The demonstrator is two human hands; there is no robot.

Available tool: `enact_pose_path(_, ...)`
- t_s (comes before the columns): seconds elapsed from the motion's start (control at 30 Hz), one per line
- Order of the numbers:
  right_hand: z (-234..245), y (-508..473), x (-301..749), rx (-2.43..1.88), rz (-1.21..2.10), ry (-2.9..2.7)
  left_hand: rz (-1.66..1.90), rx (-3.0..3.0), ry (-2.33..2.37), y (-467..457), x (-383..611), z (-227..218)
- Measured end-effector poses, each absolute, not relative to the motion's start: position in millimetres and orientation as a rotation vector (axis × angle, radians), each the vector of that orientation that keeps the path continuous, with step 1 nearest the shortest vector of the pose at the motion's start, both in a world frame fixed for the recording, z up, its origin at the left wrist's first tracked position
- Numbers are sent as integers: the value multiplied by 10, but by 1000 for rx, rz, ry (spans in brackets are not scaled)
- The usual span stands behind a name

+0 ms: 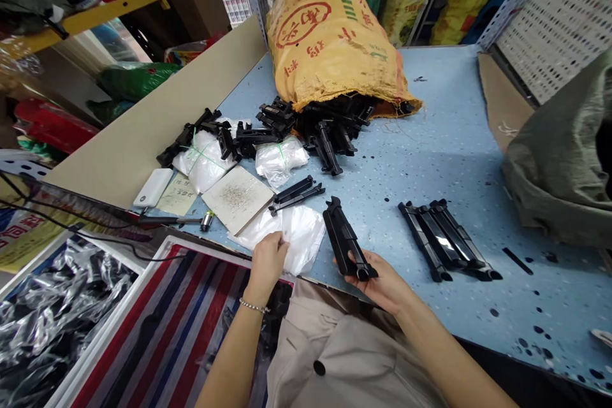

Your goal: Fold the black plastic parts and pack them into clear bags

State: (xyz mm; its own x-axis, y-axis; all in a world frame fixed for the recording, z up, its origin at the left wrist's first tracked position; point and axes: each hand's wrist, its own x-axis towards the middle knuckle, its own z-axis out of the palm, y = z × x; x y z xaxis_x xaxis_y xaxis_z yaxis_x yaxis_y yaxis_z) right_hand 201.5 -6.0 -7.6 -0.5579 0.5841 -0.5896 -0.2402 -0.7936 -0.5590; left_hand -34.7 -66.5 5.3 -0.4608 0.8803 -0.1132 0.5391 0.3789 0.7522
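Observation:
My right hand (382, 280) is closed around the near end of a bundle of long black plastic parts (343, 237), which lies slanted on the blue table (430, 140). My left hand (268, 259) pinches the edge of a clear plastic bag (301, 229) lying flat at the table's near edge. A second bundle of black parts (442, 239) rests to the right of my right hand.
A yellow woven sack (329, 38) at the back spills a heap of black parts (325, 127). White bags (205, 156), a grey card (238, 197), two loose black bars (296, 194) and a white power bank (153, 187) lie at left. A grey-green sack (564, 159) stands at right.

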Motion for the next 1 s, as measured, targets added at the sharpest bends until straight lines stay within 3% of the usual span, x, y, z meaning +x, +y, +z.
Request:
enact_pose_path(0.67, -49, 16, 1912, -1046, 2396, -578, 1067, 1176, 1999, -668, -123, -5)
enact_pose_path(0.83, -13, 30, 1909, -1038, 2397, -620, 1043, 1579, 2250, -746, -418, 48)
enact_pose_path(1.0, 20, 59, 1875, -926, 2442, -709, 913, 1335, 2776, -691, -1207, -100)
